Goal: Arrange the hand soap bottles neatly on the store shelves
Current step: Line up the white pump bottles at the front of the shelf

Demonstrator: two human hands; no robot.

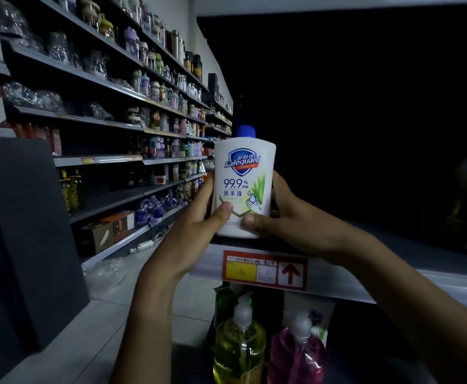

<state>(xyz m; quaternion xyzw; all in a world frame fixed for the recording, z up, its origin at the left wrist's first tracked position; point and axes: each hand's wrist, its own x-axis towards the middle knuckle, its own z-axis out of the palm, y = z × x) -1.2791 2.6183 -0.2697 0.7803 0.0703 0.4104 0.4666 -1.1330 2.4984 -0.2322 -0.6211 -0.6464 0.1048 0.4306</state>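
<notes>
A white Safeguard hand soap bottle (243,178) with a blue cap stands upright at the front left corner of a dark shelf (393,275). My left hand (202,212) grips its left side, thumb on the front label. My right hand (279,214) grips its right side, thumb pressed near the bottle's base. The bottle's bottom edge sits at the shelf surface; whether it rests fully on it is unclear. The shelf behind it is very dark.
A red and yellow price tag (264,270) hangs on the shelf edge below the bottle. Underneath stand a yellow pump bottle (239,347) and a pink pump bottle (296,356). Across the aisle, long shelves (132,159) hold cups and flasks. A dark panel (24,239) stands at left.
</notes>
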